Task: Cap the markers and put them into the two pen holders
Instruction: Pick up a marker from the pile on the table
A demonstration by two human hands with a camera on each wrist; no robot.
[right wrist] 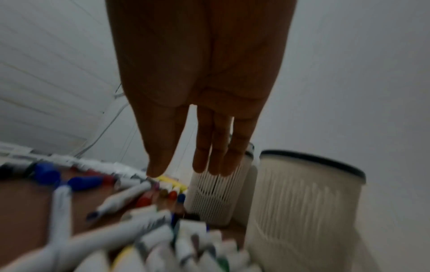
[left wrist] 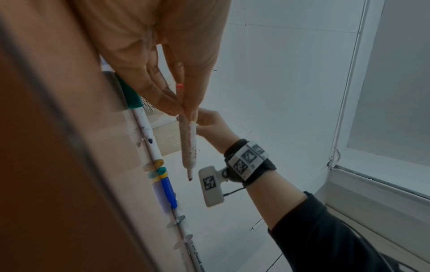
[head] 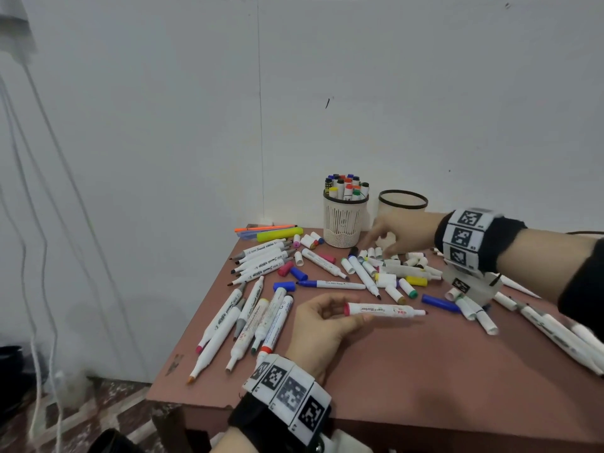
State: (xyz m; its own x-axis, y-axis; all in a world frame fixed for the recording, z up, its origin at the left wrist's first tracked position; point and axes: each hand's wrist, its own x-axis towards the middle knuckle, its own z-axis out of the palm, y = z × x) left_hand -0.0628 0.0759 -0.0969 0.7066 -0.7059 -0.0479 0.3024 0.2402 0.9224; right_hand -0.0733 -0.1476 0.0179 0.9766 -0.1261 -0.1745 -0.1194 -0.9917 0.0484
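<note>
Head view: left hand (head: pixel 322 325) is pinching an uncapped red marker (head: pixel 385 311) level above the table's (head: pixel 425 387) middle; right hand (head: pixel 400 232), fingers straight and slightly apart, is hovering over loose caps (head: pixel 389 256) near the far edge.

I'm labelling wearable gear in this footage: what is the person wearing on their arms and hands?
Both hands are bare. The left wrist and right wrist each carry a black band wrapped in white tiles printed with black square codes. A pale tagged camera block with a dark cable hangs under the right wrist. The sleeves are dark.
</note>
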